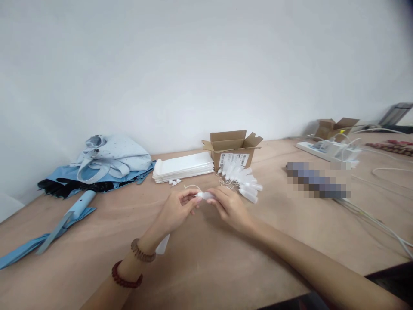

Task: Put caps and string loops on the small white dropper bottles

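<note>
Left hand [176, 209] pinching one end of small translucent white plastic tube [206, 195], right hand [232, 209] pinching its other end, tube over tan tabletop [206, 267], near heap of similar tubes [239, 175].

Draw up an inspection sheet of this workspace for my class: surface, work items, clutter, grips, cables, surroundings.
Surface: brown tabletop.
Work items: corded translucent tube in hand; similar tubes heaped before an open cardboard box; small white pieces near a white stack.
Clutter: pale cloth bag on blue fabric; pixelated object at right, unidentifiable.
Grips: left grip and right grip both closed on the tube.
Cables: white cables and power strip at right.
Surroundings: pale wall behind.
</note>
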Demonstrator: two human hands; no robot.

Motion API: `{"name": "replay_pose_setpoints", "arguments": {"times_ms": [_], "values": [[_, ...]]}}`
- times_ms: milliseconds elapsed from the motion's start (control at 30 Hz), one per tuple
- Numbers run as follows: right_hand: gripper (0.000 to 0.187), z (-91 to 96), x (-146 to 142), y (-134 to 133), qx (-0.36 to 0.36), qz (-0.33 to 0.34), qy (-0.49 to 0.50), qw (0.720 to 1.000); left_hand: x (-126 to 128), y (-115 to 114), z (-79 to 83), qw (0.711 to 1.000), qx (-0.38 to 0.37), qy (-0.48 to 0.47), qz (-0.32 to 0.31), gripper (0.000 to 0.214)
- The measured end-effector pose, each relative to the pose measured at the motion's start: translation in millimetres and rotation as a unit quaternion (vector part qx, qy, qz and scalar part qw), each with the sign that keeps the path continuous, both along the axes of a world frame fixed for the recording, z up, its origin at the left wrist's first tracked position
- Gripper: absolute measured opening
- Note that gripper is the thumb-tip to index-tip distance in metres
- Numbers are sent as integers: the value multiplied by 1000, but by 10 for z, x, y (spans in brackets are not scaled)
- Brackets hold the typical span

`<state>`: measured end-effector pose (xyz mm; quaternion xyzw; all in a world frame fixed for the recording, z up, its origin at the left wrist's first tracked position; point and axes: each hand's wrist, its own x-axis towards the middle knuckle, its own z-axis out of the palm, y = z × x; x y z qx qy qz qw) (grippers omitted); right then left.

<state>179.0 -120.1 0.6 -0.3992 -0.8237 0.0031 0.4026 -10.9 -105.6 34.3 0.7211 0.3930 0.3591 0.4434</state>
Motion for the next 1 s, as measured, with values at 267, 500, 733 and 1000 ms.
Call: {"name": "replay_pose_setpoints", "arguments": {"times_ms": [267, 500, 733, 1000], "values": [[21, 2, -23, -17, 11, 4, 14, 1000, 4, 25, -68, 999, -40, 14, 20, 44], [20, 18, -7, -40, 2, 6, 7, 1000, 20, -12, -50, 999, 1, -4, -32, 32], [19, 47, 5, -37, -16, 13, 23, 1000, 28, -20, -68, 998, 40, -34, -41, 24], [21, 18, -13, -46, 9, 8, 5, 1000, 42, -31, -27, 1000, -16, 11, -15, 42]]}}
